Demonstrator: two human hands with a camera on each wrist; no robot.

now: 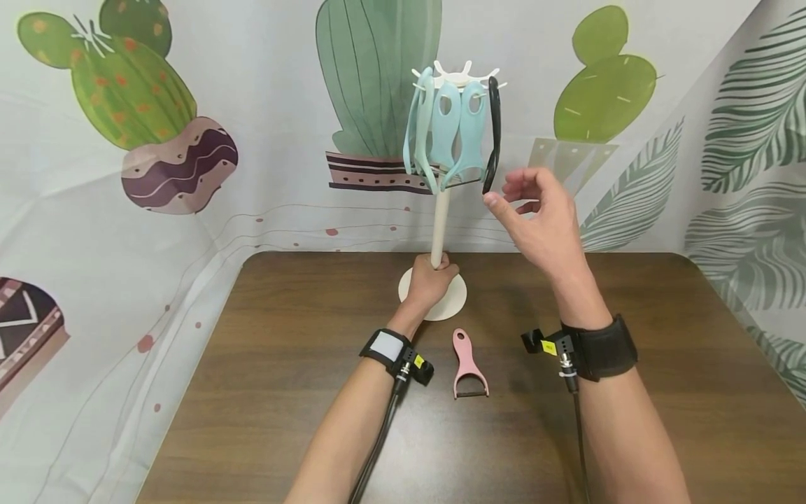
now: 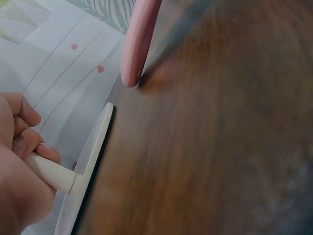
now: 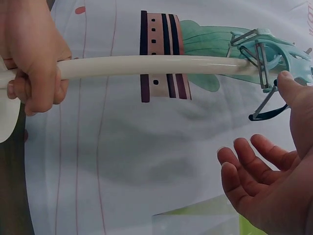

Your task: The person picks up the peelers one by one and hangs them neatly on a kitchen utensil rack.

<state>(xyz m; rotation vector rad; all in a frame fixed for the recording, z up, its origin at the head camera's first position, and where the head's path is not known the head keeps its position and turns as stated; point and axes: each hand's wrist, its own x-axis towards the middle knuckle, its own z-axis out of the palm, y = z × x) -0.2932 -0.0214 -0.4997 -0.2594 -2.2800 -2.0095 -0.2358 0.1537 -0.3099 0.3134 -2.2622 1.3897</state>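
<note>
My left hand (image 1: pixel 429 280) grips the cream pole (image 1: pixel 440 224) of an upright stand low down, just above its round base (image 1: pixel 452 304). Several light blue Y-shaped peelers (image 1: pixel 471 129) hang from the white hooks (image 1: pixel 464 75) at the top. On the right side of that ring hangs a black peeler (image 1: pixel 495 133), blade end down. Beside its lower end is my right hand (image 1: pixel 548 220), thumb and fingers spread apart with nothing between them. In the right wrist view, the thumb of the right hand (image 3: pixel 274 181) overlaps a light blue peeler.
A pink Y-shaped peeler (image 1: pixel 464 358) lies on the brown wooden table (image 1: pixel 283 392) in front of the base, between my forearms. Behind the table hangs a cloth (image 1: pixel 271 126) printed with cacti and leaves. Cables run along both forearms from the wrist straps.
</note>
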